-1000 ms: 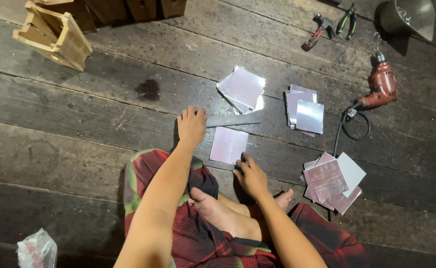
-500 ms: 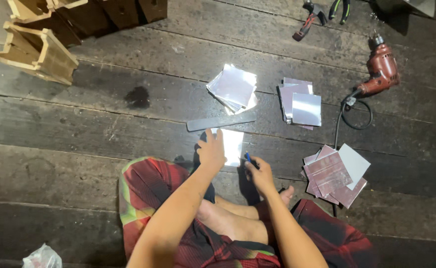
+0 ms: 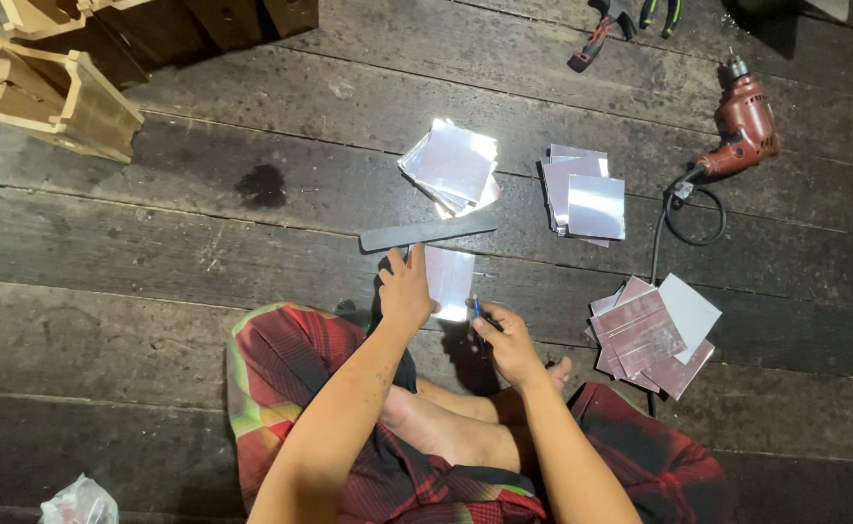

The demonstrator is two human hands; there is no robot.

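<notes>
My left hand (image 3: 405, 288) grips the left edge of a small shiny square sheet (image 3: 449, 280) and lifts it just above the dark wooden floor. My right hand (image 3: 504, 339) is closed around a blue pen (image 3: 476, 308) whose tip points at the sheet's lower right corner. A flat grey metal ruler (image 3: 428, 232) lies on the planks just beyond the sheet. I sit cross-legged in a red checked cloth (image 3: 300, 388), bare feet below my hands.
Three piles of shiny square sheets lie ahead: one centre (image 3: 451, 167), one right of it (image 3: 582, 194), one at my right knee (image 3: 652, 332). A red electric drill (image 3: 743, 126) with cord, pliers (image 3: 601, 31), wooden boxes (image 3: 58, 92) at far left, and a plastic bag (image 3: 79, 503).
My left hand left the ruler on the floor and came back to pick up the sheet by its edge. My right hand with the pen moved up to the sheet.
</notes>
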